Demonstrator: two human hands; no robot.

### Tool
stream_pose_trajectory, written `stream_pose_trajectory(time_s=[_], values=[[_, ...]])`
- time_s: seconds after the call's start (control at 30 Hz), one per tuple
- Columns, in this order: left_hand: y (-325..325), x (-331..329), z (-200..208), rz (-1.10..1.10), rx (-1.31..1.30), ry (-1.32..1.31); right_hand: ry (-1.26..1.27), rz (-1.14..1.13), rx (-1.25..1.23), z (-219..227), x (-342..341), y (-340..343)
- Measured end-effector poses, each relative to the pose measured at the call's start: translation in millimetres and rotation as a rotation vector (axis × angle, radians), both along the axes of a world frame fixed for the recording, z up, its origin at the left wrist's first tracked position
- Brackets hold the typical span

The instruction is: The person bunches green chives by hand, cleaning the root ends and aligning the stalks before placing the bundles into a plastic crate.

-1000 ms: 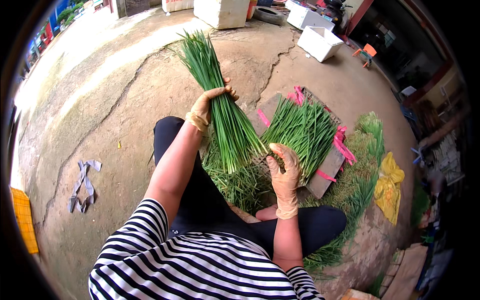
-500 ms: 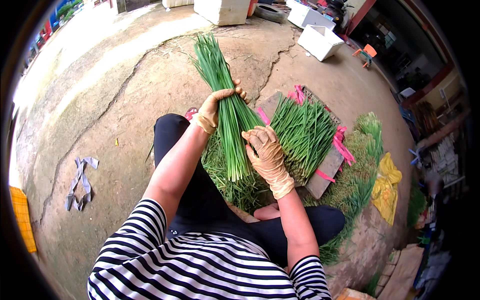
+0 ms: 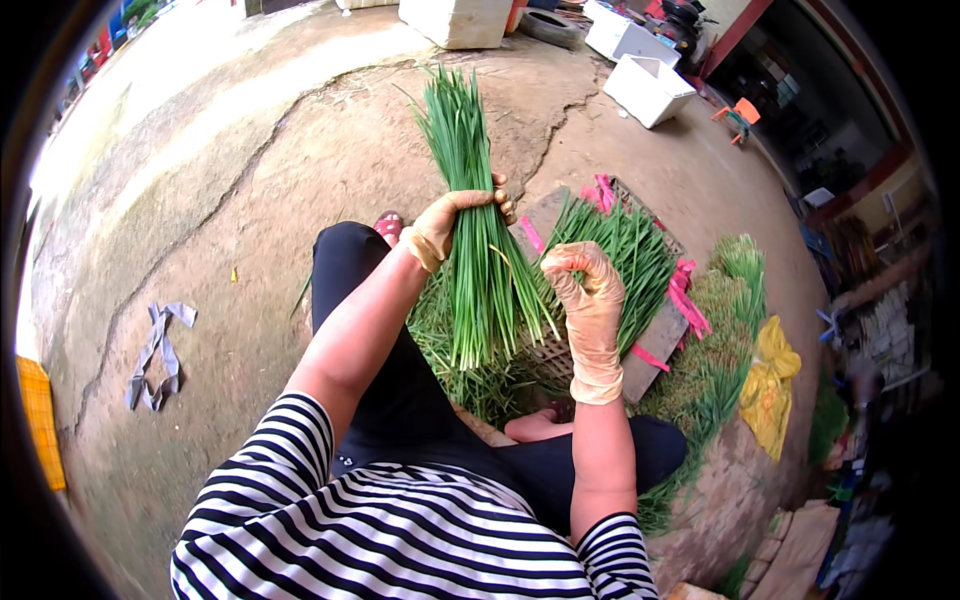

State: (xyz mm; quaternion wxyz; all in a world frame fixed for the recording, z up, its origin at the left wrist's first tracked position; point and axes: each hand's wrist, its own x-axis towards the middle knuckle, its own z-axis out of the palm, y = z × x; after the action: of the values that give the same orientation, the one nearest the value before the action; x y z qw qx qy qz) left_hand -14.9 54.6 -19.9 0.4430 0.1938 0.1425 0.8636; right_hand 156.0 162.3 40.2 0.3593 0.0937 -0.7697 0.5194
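My left hand (image 3: 447, 222), in a tan glove, is wrapped round the middle of a thick bunch of garlic chives (image 3: 480, 285). The green leaf tips point away from me and the pale cut ends hang toward my lap. A yellowish blade shows among the stems. My right hand (image 3: 588, 315), gloved alike, is just right of the stem ends. Its fingers are curled in and pressed together; anything between them is too small to make out. Behind it, a second heap of chives (image 3: 640, 265) lies on a board and crate, partly hidden by that hand.
Pink strips (image 3: 685, 300) lie round the board (image 3: 657, 345). Grassy plant matter (image 3: 715, 330) spreads to the right beside a yellow bag (image 3: 770, 385). Loose trimmings (image 3: 480, 390) lie below the bunch. White boxes (image 3: 648, 92) and a tyre (image 3: 548, 28) stand farther off; a grey cloth strip (image 3: 160, 355) lies left.
My left hand and the chives have shifted a little right. My right hand has come off the bunch, moved right, and its fingers have curled closed.
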Motion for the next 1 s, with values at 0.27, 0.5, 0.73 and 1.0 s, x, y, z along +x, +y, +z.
stream_pose_trajectory(time_s=[0.27, 0.5, 0.73, 1.0], values=[[2, 10, 1, -0.019, -0.080, -0.025, -0.178, -0.304, 0.902, -14, -20, -2], [10, 17, -11, -0.151, -0.197, -0.007, 0.148, -0.518, 0.807, 14, -48, 23], [12, 10, -10, -0.013, -0.265, 0.018, 0.257, -0.082, -0.199, 59, -13, 31], [18, -16, -31, 0.530, -0.503, -0.097, -0.273, -0.104, 0.698, 9, 18, -11]])
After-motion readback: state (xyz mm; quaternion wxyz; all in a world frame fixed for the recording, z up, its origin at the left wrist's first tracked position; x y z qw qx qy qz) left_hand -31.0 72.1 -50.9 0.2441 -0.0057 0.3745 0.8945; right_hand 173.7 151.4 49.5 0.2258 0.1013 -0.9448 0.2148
